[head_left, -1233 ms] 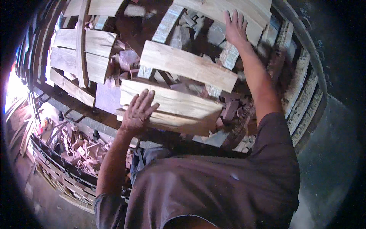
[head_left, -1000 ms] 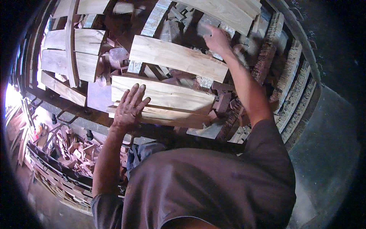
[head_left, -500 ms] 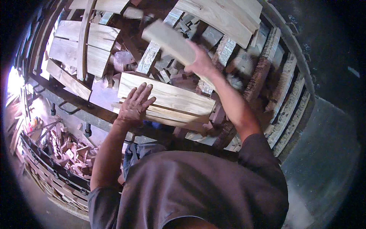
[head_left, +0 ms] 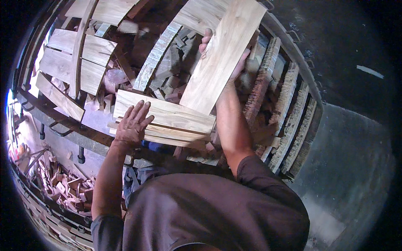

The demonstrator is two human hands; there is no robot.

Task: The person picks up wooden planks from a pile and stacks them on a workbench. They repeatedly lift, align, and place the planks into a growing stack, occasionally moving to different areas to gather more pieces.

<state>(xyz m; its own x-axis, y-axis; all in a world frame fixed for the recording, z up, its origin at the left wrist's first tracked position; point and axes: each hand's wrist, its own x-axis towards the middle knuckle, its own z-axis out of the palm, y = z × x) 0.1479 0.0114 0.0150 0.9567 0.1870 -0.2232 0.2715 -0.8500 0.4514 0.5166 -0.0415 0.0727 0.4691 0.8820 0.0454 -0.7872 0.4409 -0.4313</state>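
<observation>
Right grip point(head_left: 240, 67), pale board point(head_left: 222, 56) over it (aslant)

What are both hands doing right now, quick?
Left hand: open, fingers a bit spread, resting on a board.
Right hand: closed around another board, fingers showing at its left edge.

the held board point(head_left: 224, 58) is pale tan with darker grain; the shirt point(head_left: 209, 205) is plain dark brown; the wood scraps point(head_left: 69, 186) are pinkish; the floor point(head_left: 351, 159) is grey-green.
</observation>
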